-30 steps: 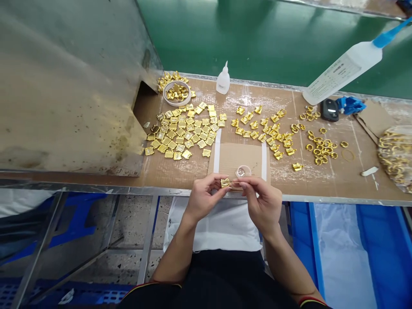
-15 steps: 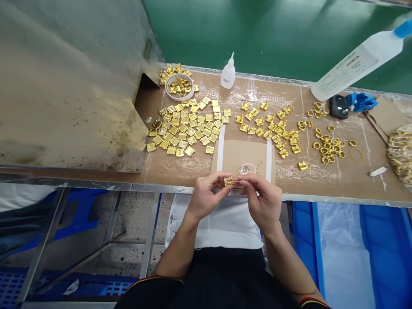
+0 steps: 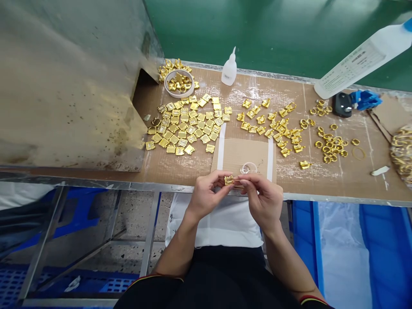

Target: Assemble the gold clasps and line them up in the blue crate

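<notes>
Only the head view is drifting since the earlier frame, bench items sliding right in it; both hands are keeping the same pose. Left hand [image 3: 206, 189] is pinching a small gold piece [image 3: 228, 180] between fingertips, holding it above the front edge of the bench [image 3: 341, 184]. Right hand [image 3: 266, 199] is pinching a thin stick [image 3: 237, 180], its far end meeting or nearly meeting the piece; exact contact is staying too small to tell.

Risks, judging: the stick could be slipping off its spot if either pinch is loosening, marking the wrong face. The piece could be dropping onto the white cloth [image 3: 225, 227] below, since only fingertips are gripping it. Clear dish [image 3: 248, 163] is sitting just beyond the right fingertips on the cardboard pad [image 3: 246, 150]; a careless knuckle could be tipping it.

Containers: the dish is showing something ring-like, contents unclear. White ring [image 3: 180, 95] is lying around a heap of gold parts [image 3: 179, 82]. Small bottle [image 3: 229, 73] is standing upright, large bottle [image 3: 363, 62] is appearing tilted; fill levels aren't showing. Blue bin [image 3: 301, 244] is holding a translucent sheet [image 3: 343, 253].
</notes>
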`<state>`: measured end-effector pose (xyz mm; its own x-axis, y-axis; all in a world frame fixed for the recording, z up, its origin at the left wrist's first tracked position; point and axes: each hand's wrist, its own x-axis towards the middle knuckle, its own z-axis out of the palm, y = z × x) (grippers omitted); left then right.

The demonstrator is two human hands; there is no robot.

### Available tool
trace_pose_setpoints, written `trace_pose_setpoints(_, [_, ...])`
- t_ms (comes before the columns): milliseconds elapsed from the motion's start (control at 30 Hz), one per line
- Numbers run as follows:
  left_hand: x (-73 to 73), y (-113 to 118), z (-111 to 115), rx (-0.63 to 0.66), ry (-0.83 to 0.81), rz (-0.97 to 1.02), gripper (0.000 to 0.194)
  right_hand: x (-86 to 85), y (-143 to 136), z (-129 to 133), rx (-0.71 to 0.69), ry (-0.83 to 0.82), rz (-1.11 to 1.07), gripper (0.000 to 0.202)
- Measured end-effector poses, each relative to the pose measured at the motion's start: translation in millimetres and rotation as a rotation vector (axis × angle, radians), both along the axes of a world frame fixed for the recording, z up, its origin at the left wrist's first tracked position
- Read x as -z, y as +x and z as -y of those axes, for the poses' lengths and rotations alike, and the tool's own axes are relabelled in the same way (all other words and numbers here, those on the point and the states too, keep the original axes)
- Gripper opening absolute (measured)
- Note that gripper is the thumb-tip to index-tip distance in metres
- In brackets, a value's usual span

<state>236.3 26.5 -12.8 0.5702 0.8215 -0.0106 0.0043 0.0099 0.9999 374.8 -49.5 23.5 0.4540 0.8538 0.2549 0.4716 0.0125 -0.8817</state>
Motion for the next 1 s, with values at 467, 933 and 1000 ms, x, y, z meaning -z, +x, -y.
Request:
trace_pose_setpoints(467, [3.4, -1.4, 1.2, 0.0, 0.018, -0.02, 0.024, 4.5, -3.9, -0.3, 0.022, 0.008, 0.003, 0.016])
trace_pose_setpoints(933, [-1.1, -0.2, -1.0, -0.031, 0.069, -0.028, 0.018, -1.0, 40.8, -3.6, 0.096, 0.055, 0.343, 0.017])
trace_pose_setpoints(1000, [-0.7, -0.3, -0.4, -0.033, 0.066, -0.03, 0.018, 3.3, 42.2, -7.1, 0.1, 0.038, 0.363, 0.019])
